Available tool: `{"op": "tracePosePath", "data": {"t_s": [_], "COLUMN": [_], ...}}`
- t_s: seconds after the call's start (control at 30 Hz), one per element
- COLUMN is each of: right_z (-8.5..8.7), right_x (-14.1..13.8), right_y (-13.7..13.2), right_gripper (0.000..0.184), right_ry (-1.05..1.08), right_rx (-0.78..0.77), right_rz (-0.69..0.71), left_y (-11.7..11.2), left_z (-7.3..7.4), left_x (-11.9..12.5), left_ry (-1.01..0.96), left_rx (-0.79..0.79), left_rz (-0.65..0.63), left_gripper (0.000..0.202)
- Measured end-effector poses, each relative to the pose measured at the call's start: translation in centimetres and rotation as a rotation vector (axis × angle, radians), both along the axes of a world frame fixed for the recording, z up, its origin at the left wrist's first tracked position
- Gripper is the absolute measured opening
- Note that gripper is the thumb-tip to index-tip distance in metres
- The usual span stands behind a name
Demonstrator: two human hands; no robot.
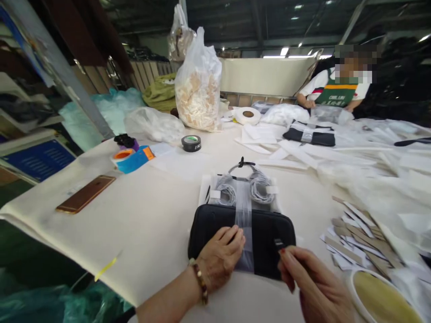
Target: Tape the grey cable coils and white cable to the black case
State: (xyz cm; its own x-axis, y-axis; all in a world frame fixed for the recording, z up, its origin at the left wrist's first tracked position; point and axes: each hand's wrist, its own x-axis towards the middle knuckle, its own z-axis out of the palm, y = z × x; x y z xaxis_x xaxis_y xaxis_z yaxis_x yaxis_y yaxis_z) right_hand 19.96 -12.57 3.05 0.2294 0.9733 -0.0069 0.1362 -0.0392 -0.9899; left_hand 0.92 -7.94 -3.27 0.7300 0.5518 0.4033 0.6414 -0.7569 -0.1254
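A black zippered pouch (266,233) lies on the white table (151,215) in front of me, with a strip of clear tape (245,215) running across it and over coiled grey cables (259,186) behind it. My left hand (220,258), with a bead bracelet on the wrist, rests flat on the pouch's left half, its fingers stretched toward the tape. My right hand (311,287) is at the pouch's right front corner, fingers curled together by the zipper pull (279,244); whether they pinch it is unclear.
A phone (85,194), tape rolls (191,142) and a blue dispenser (133,159) lie at the left. A big bag of pale pieces (198,85) stands behind. Paper strips (357,237) and a tape roll (387,296) are at my right. A person (340,87) works at the far right.
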Motion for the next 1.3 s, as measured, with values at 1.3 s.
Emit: {"op": "tracePosePath", "data": {"t_s": [1.3], "right_z": [-3.3], "right_x": [-4.8], "right_y": [2.8], "right_gripper": [0.033], "right_ry": [-0.138], "right_rx": [-0.646], "right_rz": [-0.093], "left_y": [0.4], "left_z": [0.9], "left_x": [0.5], "left_ry": [0.002], "left_rx": [-0.022], "left_rz": [-0.037], "left_gripper": [0.030]}}
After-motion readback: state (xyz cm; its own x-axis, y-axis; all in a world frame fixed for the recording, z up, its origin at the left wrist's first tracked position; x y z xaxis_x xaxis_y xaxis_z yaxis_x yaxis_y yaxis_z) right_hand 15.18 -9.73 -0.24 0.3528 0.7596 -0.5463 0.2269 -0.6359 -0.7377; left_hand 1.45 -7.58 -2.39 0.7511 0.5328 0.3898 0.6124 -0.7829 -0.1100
